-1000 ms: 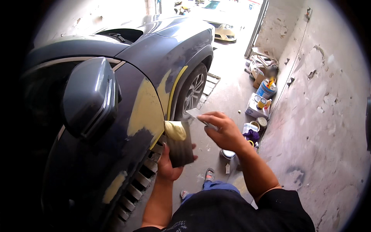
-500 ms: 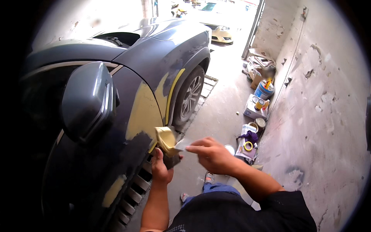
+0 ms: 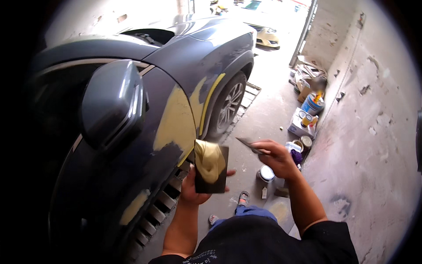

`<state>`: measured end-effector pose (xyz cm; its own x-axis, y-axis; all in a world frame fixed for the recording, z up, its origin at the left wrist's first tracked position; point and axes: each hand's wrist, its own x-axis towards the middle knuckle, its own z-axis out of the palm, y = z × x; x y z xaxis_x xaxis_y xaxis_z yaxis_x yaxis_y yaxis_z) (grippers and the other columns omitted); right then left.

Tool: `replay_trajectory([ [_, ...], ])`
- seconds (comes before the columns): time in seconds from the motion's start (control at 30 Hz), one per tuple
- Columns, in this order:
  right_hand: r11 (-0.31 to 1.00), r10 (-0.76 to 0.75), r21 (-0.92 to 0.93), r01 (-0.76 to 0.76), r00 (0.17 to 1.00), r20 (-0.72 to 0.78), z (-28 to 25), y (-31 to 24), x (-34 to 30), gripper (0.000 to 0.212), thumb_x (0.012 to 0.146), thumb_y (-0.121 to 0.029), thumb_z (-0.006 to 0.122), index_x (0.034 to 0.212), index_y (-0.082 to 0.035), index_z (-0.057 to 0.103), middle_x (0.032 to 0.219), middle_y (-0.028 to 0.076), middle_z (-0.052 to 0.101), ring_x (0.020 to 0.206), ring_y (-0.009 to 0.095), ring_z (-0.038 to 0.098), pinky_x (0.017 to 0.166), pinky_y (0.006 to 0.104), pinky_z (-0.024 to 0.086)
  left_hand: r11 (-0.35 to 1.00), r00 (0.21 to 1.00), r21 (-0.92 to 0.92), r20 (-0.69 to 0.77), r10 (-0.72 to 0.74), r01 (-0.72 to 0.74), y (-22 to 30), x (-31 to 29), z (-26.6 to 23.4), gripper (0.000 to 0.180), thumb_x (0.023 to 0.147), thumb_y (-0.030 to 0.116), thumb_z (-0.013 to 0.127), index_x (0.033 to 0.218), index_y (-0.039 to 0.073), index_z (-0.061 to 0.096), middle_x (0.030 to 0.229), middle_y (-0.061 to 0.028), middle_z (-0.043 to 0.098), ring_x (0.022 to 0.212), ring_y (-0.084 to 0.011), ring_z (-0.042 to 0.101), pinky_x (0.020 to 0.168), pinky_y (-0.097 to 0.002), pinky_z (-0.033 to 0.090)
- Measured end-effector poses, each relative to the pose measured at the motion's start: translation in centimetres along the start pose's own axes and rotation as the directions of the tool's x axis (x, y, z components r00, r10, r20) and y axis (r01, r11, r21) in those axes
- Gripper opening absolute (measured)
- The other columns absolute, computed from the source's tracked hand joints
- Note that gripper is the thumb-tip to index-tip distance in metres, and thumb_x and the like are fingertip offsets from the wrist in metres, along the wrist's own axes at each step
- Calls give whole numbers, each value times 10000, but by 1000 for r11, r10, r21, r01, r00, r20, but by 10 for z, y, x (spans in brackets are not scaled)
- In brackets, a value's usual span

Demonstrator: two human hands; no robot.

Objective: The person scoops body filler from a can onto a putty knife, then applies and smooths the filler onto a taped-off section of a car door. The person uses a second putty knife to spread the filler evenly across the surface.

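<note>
The left hand [image 3: 190, 188] grips a dark flat board [image 3: 220, 181] from underneath and by its sides; the thumb is at the left edge and fingertips show past the right edge. A mound of yellow paste [image 3: 211, 163] lies on the board, above the left palm, covering much of the upper face and reaching the top edge. The right hand [image 3: 279, 159] pinches a thin scraper [image 3: 247, 144] between thumb and fingers. The blade points from the right grip toward the board but stands apart from it.

Risk 1: paste loss. The mound sits at the board's far end from the left palm. If that grip tips forward, paste could slide over the top edge. The open paint can [image 3: 266, 173], below the right grip, and the sandal [image 3: 243, 199], below and between both grips, are possible landing points.

Risk 2: stray contact. The car door [image 3: 149, 176] is immediately left of the left grip, and the yellow patch [image 3: 175, 121] is above and left of it. A leftward swing of the board could smear or scratch the panel; the exact gap cannot be judged.

Risk 3: scraper slip. The pinch appears light; a sideways load on the blade could rotate it within the right fingers.
</note>
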<state>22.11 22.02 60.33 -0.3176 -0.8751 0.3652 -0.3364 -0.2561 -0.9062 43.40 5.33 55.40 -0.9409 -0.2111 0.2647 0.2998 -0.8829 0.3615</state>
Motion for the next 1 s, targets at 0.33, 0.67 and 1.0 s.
replay_trajectory([
  [0.33,597,533,615,-516,827,177,59,20,-3,449,837,-37,640,1252,7,477,1071,93,618,937,152,606,833,278,485,554,912,817,-95,399,-158,-33,10,-22,624,989,479,406,1390,2,408,1337,-155,507,1245,-243,473,1056,-346,336],
  [0.67,945,-303,186,268,933,193,11,-37,31,384,795,82,602,1167,-13,603,1181,151,606,1150,291,566,994,388,435,983,980,27,-81,-179,182,-8,-12,-13,632,957,466,448,1394,19,357,1254,-227,530,1029,-413,608,755,-522,557],
  [1.0,825,-29,-557,94,992,125,23,2,35,434,734,54,587,1143,-73,656,1130,146,618,1065,300,594,940,368,464,1000,994,-7,-106,-21,20,-21,-1,-10,672,947,524,446,1421,63,329,1319,-191,495,1160,-420,530,845,-539,511],
])
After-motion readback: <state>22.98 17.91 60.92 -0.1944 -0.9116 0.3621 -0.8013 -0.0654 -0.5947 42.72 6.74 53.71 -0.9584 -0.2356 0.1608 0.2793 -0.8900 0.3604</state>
